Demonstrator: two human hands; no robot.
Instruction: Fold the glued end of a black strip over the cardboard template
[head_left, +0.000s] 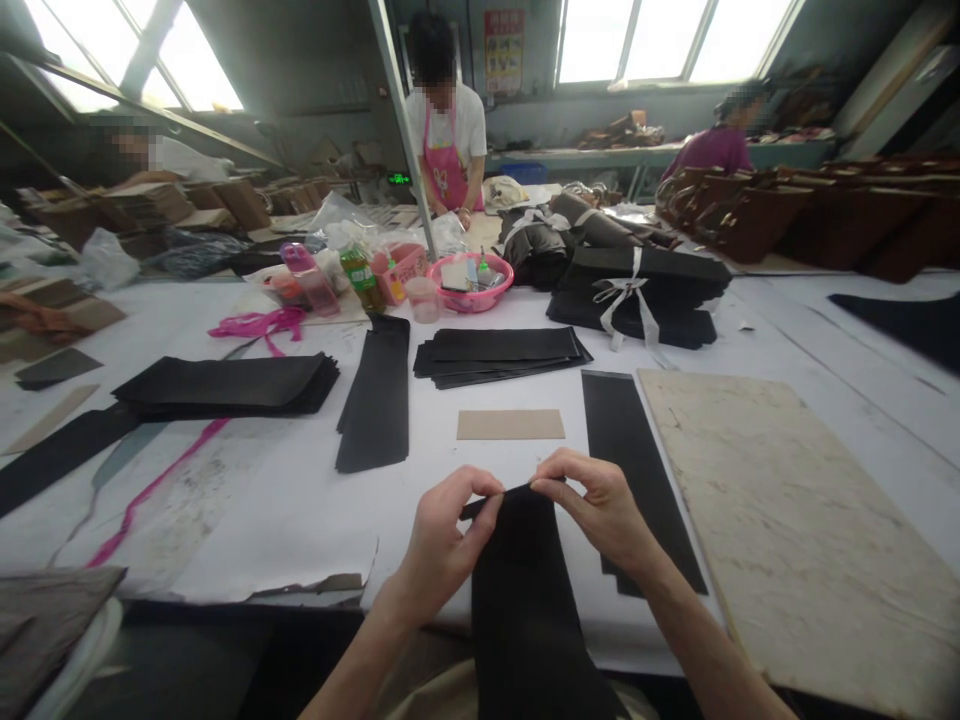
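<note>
Open table (315, 500) ahead, hemmed by tan card (511, 424), black strip (634, 460), stone slab (787, 500).

I cannot see the lower end of the black sheet (525, 600); the bottom edge cuts it. My hands (450, 540) hide its top corners. The far bottles (364, 275) are too small to read.

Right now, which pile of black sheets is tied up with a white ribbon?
The far pile of black sheets, right of the pink bowl: a white ribbon binds it; the others lie loose.
</note>
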